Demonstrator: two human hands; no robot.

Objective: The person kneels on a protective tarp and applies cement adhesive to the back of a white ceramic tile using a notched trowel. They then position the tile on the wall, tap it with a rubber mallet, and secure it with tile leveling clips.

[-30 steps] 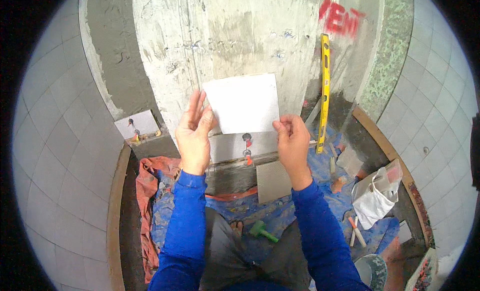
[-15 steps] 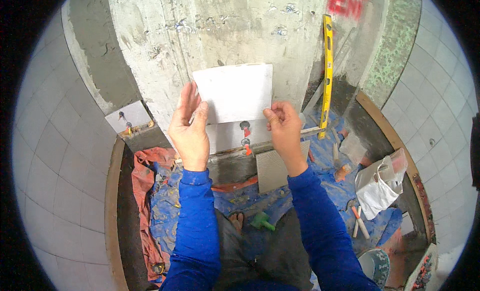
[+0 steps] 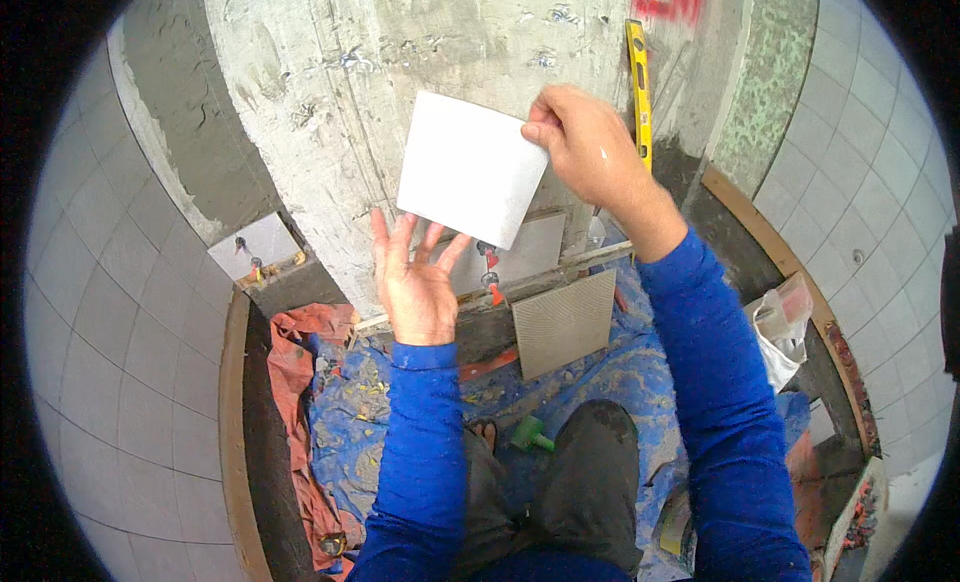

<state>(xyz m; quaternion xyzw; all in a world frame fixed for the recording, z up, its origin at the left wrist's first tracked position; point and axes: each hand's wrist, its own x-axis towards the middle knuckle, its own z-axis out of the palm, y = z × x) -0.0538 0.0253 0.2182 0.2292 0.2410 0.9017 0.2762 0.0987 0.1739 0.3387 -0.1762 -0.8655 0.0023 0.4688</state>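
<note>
A square white tile is held up, tilted, before the rough concrete wall. My right hand pinches it at its upper right corner, thumb on the near face. Below its lower left edge, my left hand is open with palm up and fingers spread. The fingertips come up to the tile's lower edge; whether they bear any weight I cannot tell. Partly hidden behind the tile, a pale tile is set low on the wall, beside pipe outlets with red tags.
A tile with a ribbed back leans below the wall. A yellow spirit level stands upright at the right. On the blue tarp lies a green mallet. A white bag and a bucket are at the right.
The tile has turned clockwise and risen slightly. My right hand has moved up to its upper corner; my left hand has let go of the side and dropped below it, fingers spreading.
</note>
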